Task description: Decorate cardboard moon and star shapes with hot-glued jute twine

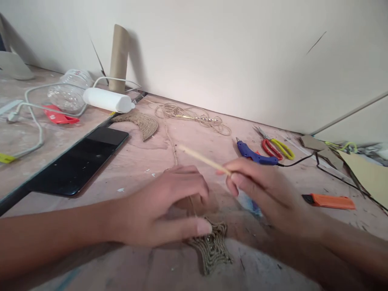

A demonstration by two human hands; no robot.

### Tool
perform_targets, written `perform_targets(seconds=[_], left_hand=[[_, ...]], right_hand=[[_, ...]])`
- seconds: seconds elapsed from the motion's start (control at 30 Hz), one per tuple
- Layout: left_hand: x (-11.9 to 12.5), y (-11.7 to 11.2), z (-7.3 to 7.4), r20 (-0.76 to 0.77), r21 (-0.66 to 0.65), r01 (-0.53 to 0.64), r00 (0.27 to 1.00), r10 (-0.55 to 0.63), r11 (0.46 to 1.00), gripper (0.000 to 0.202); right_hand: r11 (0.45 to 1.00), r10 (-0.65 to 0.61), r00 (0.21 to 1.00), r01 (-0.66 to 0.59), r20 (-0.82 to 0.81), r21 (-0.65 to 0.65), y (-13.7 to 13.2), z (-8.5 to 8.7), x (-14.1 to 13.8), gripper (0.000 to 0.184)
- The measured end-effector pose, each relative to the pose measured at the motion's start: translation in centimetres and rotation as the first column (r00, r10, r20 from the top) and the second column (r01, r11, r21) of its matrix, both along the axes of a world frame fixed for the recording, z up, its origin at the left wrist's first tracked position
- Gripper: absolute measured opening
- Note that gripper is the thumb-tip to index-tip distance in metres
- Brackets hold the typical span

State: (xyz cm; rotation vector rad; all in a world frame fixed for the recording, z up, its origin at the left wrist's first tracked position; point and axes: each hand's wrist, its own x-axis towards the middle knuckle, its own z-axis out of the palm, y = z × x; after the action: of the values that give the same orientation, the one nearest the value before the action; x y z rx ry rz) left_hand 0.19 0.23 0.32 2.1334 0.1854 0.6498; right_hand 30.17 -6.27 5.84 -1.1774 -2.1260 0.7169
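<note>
A thin pale wooden stick [206,159] is pinched between the thumb and fingers of my right hand [266,194], pointing up and left above the table. My left hand [163,206] is slightly blurred, its fingers curved and its thumb held apart from them. The thumb tip lies over the upper part of a star-shaped piece of coiled twine [214,250], which rests flat on the table. A strand of twine [171,141] runs from the tangled twine [182,111] at the back down under my left hand. Beneath that palm, contact is hidden.
Left are a black phone [81,159], a twine crescent [142,123], a white cylinder [107,100], a cardboard tube [119,58] and a clear bottle [69,91]. Right are a blue glue gun [254,154], red-and-yellow pliers [275,147], an orange cutter [332,201] and cardboard [366,173].
</note>
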Motion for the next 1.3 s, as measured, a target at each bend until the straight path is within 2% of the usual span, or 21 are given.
perform_targets(seconds=[0.13,0.2,0.3,0.4,0.5,0.57,0.63,0.73,0.83,0.9,0.97,1.03,1.07,1.13,1.17,1.2,1.27,1.3], left_hand=[[-0.1,-0.2,0.8,0.000,-0.109,-0.090,0.996,0.091,0.990,0.048],[0.1,-0.5,1.1,-0.009,-0.154,-0.115,0.993,0.115,0.981,0.056],[0.4,-0.9,1.3,-0.017,-0.216,-0.153,0.988,0.153,0.964,0.059],[0.7,-1.2,1.1,-0.017,-0.250,-0.159,0.987,0.159,0.955,0.061],[0.6,-1.5,1.1,-0.022,-0.260,-0.126,0.992,0.125,0.957,0.061],[0.4,-1.9,1.3,-0.046,-0.258,-0.103,0.995,0.094,0.961,0.056],[0.2,-2.4,1.7,-0.101,-0.253,-0.082,0.993,0.058,0.964,0.047],[0.1,-3.0,2.3,-0.163,-0.258,-0.050,0.987,0.008,0.965,0.038],[0.3,-3.0,2.4,-0.125,-0.270,-0.027,0.992,-0.007,0.962,0.039],[0.5,-2.8,2.3,-0.064,-0.292,0.001,0.998,-0.021,0.956,0.039],[0.6,-2.5,2.1,-0.026,-0.331,0.008,1.000,-0.018,0.943,0.044],[0.6,-2.4,2.0,-0.044,-0.375,-0.029,0.999,0.014,0.927,0.056],[0.7,-2.4,1.9,-0.063,-0.395,-0.051,0.998,0.029,0.917,0.063],[0.7,-2.5,1.8,-0.096,-0.425,-0.092,0.994,0.056,0.901,0.073],[0.8,-2.5,1.8,-0.108,-0.434,-0.109,0.992,0.068,0.894,0.076],[0.8,-2.5,1.7,-0.113,-0.441,-0.124,0.990,0.082,0.889,0.077],[0.9,-2.5,1.7,-0.110,-0.446,-0.150,0.988,0.113,0.883,0.077],[1.0,-2.4,1.7,-0.104,-0.445,-0.158,0.987,0.124,0.881,0.078]], right_hand=[[0.975,0.104,0.994,-0.098,0.021,-0.198,-2.1,0.2,-1.8,0.027],[0.959,0.148,0.989,-0.143,0.001,-0.243,-2.2,0.3,-2.3,0.026],[0.948,0.137,0.990,-0.135,-0.016,-0.288,-2.3,0.0,-2.5,0.020],[0.960,0.114,0.993,-0.107,0.010,-0.257,-2.6,-0.9,-2.4,0.017],[0.982,0.166,0.986,-0.165,0.003,-0.086,-2.5,-1.6,-2.4,0.021],[0.973,0.229,0.972,-0.231,-0.047,-0.022,-2.3,-1.8,-2.3,0.023],[0.953,0.290,0.947,-0.299,-0.138,-0.054,-2.0,-1.7,-2.0,0.027],[0.918,0.313,0.926,-0.352,-0.211,-0.183,-1.8,-1.4,-1.7,0.034],[0.919,0.233,0.957,-0.274,-0.170,-0.284,-1.8,-1.0,-1.8,0.037],[0.939,0.145,0.980,-0.181,-0.138,-0.293,-1.7,-0.9,-1.9,0.041],[0.974,0.013,0.992,-0.041,-0.125,-0.225,-1.3,-0.7,-1.8,0.051],[0.983,-0.182,0.964,0.170,-0.192,-0.076,-0.6,-0.3,-1.3,0.062],[0.963,-0.265,0.936,0.268,-0.231,-0.018,-0.2,-0.1,-1.0,0.060],[0.931,-0.347,0.907,0.363,-0.238,0.028,0.3,0.5,-0.3,0.033],[0.939,-0.335,0.923,0.344,-0.189,0.018,0.4,0.7,-0.1,0.015],[0.962,-0.273,0.955,0.274,-0.116,-0.006,0.2,0.9,-0.1,0.005],[0.999,-0.039,0.999,0.039,0.007,-0.037,-0.5,0.8,-0.3,0.013],[0.996,0.087,0.994,-0.085,0.062,-0.039,-1.0,0.6,-0.5,0.026]])
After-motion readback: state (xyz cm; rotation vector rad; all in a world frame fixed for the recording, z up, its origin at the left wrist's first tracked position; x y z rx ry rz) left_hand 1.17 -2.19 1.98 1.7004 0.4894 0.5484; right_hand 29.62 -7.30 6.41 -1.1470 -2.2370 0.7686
